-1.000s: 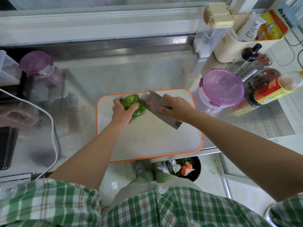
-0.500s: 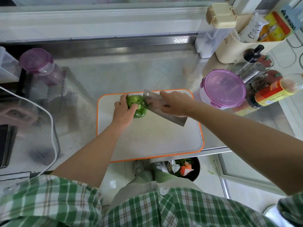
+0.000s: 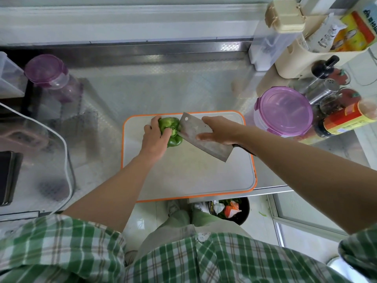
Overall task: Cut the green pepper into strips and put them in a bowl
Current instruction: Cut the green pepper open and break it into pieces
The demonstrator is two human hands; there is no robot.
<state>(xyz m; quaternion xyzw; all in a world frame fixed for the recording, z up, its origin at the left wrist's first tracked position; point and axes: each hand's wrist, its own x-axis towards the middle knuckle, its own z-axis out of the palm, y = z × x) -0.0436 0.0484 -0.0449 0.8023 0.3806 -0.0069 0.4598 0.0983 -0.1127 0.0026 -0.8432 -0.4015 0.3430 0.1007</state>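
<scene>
A whole green pepper (image 3: pixel 171 130) lies at the far left of the white cutting board with an orange rim (image 3: pixel 191 174). My left hand (image 3: pixel 155 137) grips the pepper from its left side, thumb on the stem end. My right hand (image 3: pixel 220 130) holds a steel cleaver (image 3: pixel 201 139), with the thumb laid along the flat of the blade. The blade's front edge touches the pepper's right side near the stem. No bowl is in view.
A purple-lidded container (image 3: pixel 283 111) stands right of the board, with sauce bottles (image 3: pixel 346 117) and shakers behind it. Another purple-lidded jar (image 3: pixel 49 72) sits at the back left. A white cable (image 3: pixel 61 139) runs on the left. A waste bin (image 3: pixel 230 209) stands on the floor below.
The cleaver has swung closer, and its front edge now meets the pepper near the stem. My left hand has turned the pepper slightly and shifted its grip.
</scene>
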